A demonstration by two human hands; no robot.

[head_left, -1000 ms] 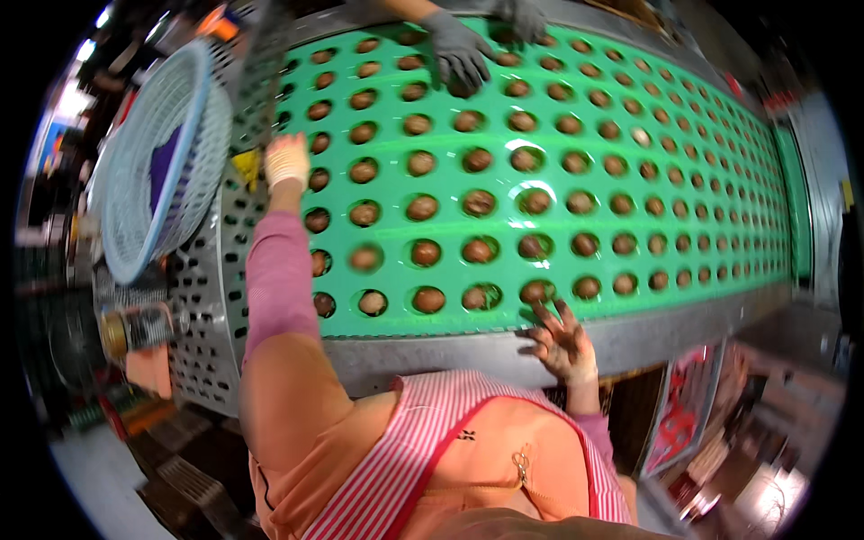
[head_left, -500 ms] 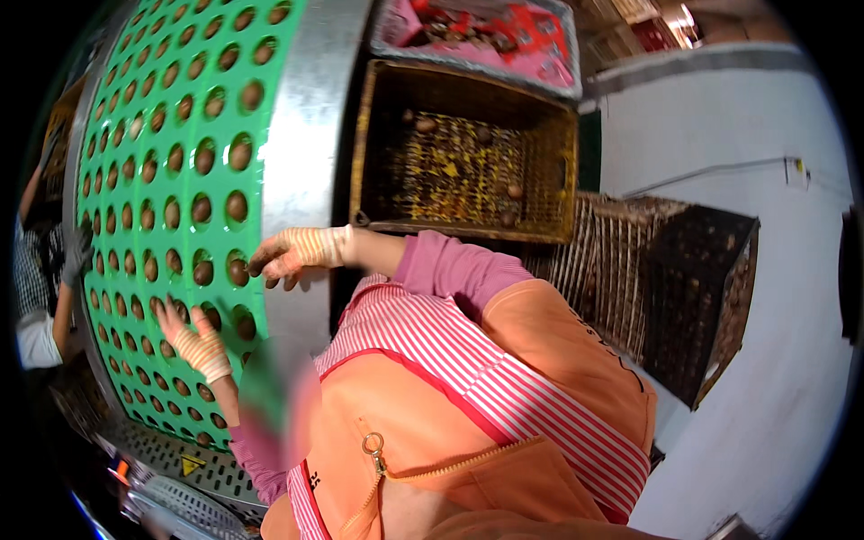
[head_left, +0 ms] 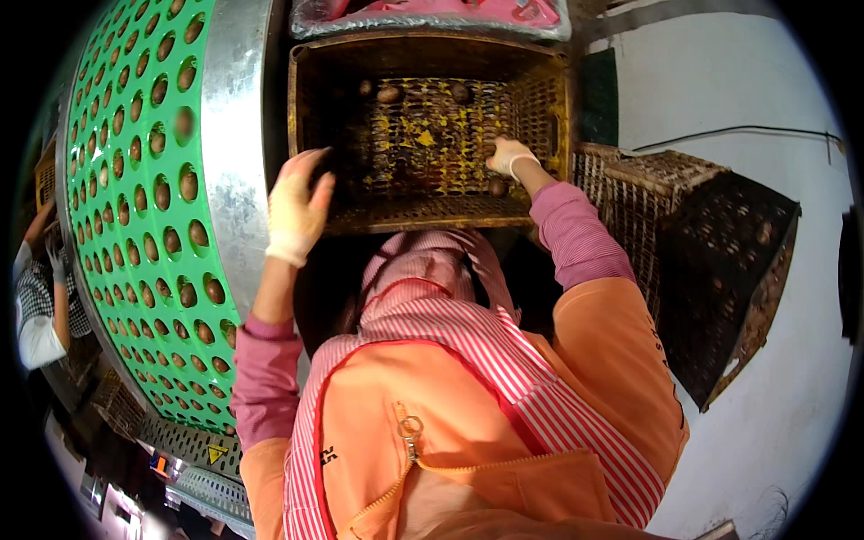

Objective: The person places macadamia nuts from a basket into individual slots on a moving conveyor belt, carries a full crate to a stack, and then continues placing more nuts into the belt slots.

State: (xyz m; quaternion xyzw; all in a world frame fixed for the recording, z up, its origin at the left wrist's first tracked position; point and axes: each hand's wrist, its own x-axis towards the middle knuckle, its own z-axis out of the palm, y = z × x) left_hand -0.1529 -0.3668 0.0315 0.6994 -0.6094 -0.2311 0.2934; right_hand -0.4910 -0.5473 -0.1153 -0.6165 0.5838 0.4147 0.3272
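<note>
Two gloved hands of yours are up at the brown plastic crate [head_left: 423,207] in front of you. Your right hand [head_left: 509,157] reaches down inside it, fingers curled together over the mesh floor near the right wall, close to a small brown nut [head_left: 496,187]; whether it actually grips one you cannot tell from here. Your left hand [head_left: 297,211] hangs at the crate's left front corner, fingers bent and loosely apart, with something dark behind them that is too hidden to name. A few more round brown nuts [head_left: 389,93] lie at the far side of the crate floor, well apart from either hand.

To your left stands the green perforated plate [head_left: 126,270] with a nut sitting in most of its holes, framed by a bare metal rim [head_left: 229,135]. Beyond its far edge another person's hand [head_left: 56,261] in a dark glove is near the plate. A second, darker empty crate [head_left: 729,270] stands tilted to your right, against the pale floor. Above the brown crate lies a pink sack [head_left: 423,13].
</note>
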